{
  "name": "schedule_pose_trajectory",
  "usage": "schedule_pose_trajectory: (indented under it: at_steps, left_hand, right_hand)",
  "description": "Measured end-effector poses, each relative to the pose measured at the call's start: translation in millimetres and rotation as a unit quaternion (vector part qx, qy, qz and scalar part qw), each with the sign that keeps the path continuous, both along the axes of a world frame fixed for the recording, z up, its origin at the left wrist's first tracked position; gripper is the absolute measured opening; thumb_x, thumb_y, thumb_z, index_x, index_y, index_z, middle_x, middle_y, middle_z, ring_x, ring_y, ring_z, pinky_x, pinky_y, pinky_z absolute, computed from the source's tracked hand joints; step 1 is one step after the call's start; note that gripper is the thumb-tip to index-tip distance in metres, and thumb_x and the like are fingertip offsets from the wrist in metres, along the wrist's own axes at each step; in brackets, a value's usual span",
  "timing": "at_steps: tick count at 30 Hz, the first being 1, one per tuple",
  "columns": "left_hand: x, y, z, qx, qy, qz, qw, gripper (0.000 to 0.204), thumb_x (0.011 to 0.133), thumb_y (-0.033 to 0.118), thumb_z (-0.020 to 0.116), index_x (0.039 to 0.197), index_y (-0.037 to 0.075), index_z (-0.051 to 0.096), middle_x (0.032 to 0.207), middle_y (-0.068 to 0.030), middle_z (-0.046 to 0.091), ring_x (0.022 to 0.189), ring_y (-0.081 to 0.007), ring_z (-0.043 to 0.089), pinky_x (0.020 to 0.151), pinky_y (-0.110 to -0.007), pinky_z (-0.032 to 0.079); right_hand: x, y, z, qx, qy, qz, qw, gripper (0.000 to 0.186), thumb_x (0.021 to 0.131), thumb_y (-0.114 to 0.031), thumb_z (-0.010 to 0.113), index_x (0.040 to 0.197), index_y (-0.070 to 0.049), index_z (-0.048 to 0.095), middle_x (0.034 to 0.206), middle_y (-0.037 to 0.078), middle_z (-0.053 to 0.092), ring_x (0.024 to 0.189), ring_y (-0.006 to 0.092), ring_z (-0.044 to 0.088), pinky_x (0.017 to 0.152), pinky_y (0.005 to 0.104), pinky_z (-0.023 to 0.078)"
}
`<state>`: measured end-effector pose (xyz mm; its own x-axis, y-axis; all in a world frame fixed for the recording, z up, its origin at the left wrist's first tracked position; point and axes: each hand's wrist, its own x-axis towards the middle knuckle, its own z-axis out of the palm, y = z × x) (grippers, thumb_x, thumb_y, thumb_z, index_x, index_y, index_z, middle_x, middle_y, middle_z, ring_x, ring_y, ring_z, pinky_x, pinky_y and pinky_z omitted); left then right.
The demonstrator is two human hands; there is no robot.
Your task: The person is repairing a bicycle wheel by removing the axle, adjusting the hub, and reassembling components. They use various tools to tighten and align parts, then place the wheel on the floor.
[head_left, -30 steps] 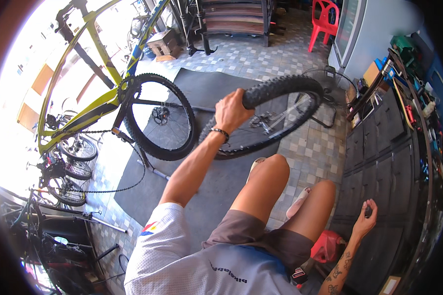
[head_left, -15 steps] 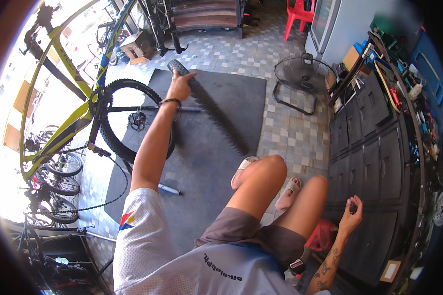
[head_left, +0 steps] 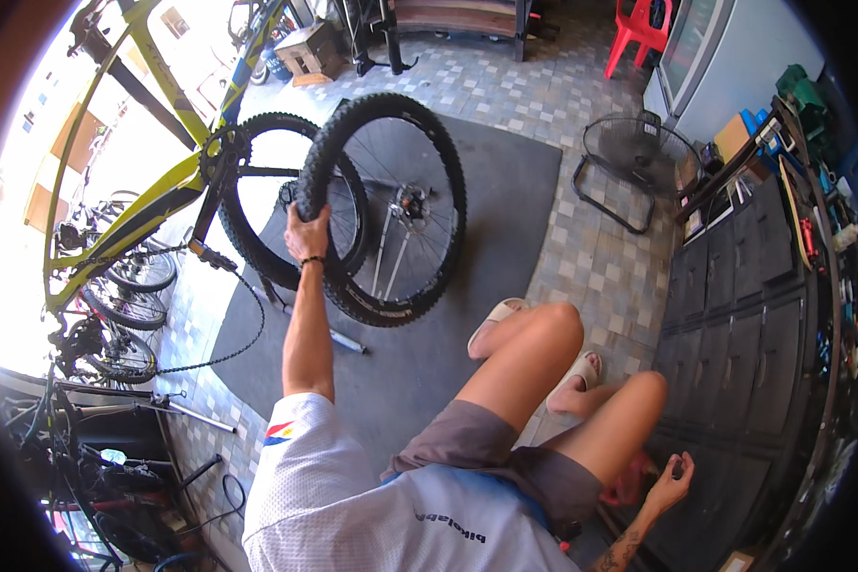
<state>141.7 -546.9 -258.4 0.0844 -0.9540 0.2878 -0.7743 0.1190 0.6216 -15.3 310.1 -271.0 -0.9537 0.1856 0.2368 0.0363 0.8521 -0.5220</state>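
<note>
My left hand [head_left: 307,234] grips the knobby tyre of a bicycle wheel [head_left: 453,181] at its near left side, fingers closed on the tread. The wheel is tilted with its spokes, hub and brake disc showing. Behind it, partly covered, a second wheel [head_left: 234,205] stands beside the yellow bike frame [head_left: 148,214]. Low on the right, near my knee, my right hand [head_left: 672,486] is closed on a small dark object [head_left: 677,468] whose kind I cannot make out.
A black mat [head_left: 515,181] lies on the tiled floor, with a silver tube [head_left: 349,342] on it. To the right are a black floor fan [head_left: 639,153] and dark drawers [head_left: 725,324] topped with tools. A red chair [head_left: 639,36] is far off; several bikes [head_left: 129,315] line the left.
The wheel has turned from edge-on to show its side face. My left hand has come nearer, lower on the tyre. My view has shifted slightly left; the right hand keeps its small object.
</note>
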Motion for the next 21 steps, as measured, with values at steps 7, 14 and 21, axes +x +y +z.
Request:
schedule_pose_trajectory:
  at_steps: [7, 14, 21]
  left_hand:
    - [48.7, -76.1, 38.3, 0.005, -0.079, 0.019, 0.997, 0.087, 0.07, 0.059, 0.084, 0.149, 0.027, 0.063, 0.12, -0.0201, 0.078, 0.113, -0.0416, 0.074, 0.097, -0.052, 0.058]
    - [74.4, -139.3, 48.4, 0.038, -0.238, 0.096, 0.966, 0.099, 0.075, 0.06, 0.087, 0.16, 0.028, 0.047, 0.141, -0.0165, 0.063, 0.136, -0.0415, 0.059, 0.11, -0.057, 0.049]
    - [75.3, -157.7, 24.6, 0.007, -0.174, 0.17, 0.97, 0.072, 0.095, 0.036, 0.077, 0.16, 0.028, 0.047, 0.149, -0.0163, 0.055, 0.141, -0.0385, 0.053, 0.112, -0.058, 0.048]
  right_hand:
    - [28.9, 17.6, -13.8, 0.029, -0.059, -0.024, 0.998, 0.035, 0.102, -0.027, 0.074, 0.127, -0.003, 0.071, 0.118, 0.017, 0.078, 0.11, 0.0342, 0.072, 0.094, 0.0448, 0.054]
    - [29.9, 11.4, -29.1, 0.036, -0.076, -0.058, 0.995, 0.034, 0.103, -0.027, 0.072, 0.126, -0.002, 0.071, 0.119, 0.018, 0.077, 0.11, 0.0336, 0.073, 0.094, 0.0444, 0.054]
    - [31.6, 13.1, -58.0, 0.089, -0.069, -0.063, 0.992, 0.042, 0.105, -0.034, 0.069, 0.126, 0.002, 0.071, 0.12, 0.025, 0.076, 0.112, 0.04, 0.074, 0.093, 0.0467, 0.055]
